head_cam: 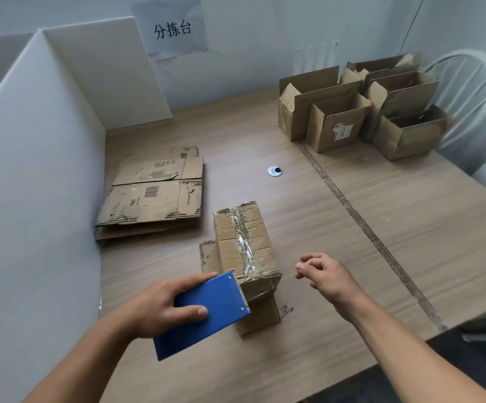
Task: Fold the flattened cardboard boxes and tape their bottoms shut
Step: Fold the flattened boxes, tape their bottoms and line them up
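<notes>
A folded cardboard box (244, 245) lies bottom-up on the wooden table (352, 257), with clear tape running along its centre seam. My left hand (160, 306) grips a blue tape dispenser (209, 312), whose toothed edge meets the box's near end. My right hand (323, 271) hovers just right of the box, fingers loosely curled, holding nothing. A stack of flattened boxes (151, 196) lies to the left of the folded one.
Several assembled open boxes (361, 112) stand at the back right, near a white chair (468, 82). White partition boards (38, 170) wall off the left side. A round cable grommet (275, 171) sits mid-table. A strip of tape (367, 225) runs diagonally across the table.
</notes>
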A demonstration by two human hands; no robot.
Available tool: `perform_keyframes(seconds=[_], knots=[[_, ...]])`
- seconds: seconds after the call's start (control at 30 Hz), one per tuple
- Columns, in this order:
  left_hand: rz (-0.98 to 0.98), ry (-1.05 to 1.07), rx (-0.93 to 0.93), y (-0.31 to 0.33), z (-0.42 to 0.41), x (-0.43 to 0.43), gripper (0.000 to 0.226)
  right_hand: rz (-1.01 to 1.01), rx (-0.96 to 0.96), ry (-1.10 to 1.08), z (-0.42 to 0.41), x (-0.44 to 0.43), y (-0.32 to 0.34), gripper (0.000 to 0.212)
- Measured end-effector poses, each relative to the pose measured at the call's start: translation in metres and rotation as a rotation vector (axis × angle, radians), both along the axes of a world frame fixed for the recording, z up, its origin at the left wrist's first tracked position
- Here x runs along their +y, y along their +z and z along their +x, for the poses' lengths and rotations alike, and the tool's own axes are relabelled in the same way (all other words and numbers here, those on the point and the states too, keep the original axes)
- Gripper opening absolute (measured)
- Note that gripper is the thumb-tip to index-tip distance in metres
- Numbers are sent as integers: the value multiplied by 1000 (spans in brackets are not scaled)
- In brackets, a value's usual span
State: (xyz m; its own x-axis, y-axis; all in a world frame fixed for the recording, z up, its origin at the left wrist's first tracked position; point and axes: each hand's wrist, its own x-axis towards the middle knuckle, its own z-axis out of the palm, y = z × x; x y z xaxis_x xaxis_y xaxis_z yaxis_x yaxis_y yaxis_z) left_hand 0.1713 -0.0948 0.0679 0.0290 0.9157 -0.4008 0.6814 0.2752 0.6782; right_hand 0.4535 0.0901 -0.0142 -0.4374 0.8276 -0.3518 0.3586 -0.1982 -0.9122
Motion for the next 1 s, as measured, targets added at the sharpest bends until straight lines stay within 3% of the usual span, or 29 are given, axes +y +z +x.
perform_keyframes(seconds=[0.3,0.5,0.63,0.9,1.0], knots=[[-168,8,2,13,-21,23,58,-31,-15,-102,3,-1,-12,31],[-228,11,70,14,-14,42,40,-130,44,-184,-5,-1,-13,31],[-268,-10,74,24,-21,53,64,-169,60,-169,-7,-9,-16,29],[-314,-15,86,33,-25,54,52,-57,-6,-166,-10,-12,-27,35],[-312,-5,86,36,-28,52,57,-24,-34,-147,-14,-10,-28,36]])
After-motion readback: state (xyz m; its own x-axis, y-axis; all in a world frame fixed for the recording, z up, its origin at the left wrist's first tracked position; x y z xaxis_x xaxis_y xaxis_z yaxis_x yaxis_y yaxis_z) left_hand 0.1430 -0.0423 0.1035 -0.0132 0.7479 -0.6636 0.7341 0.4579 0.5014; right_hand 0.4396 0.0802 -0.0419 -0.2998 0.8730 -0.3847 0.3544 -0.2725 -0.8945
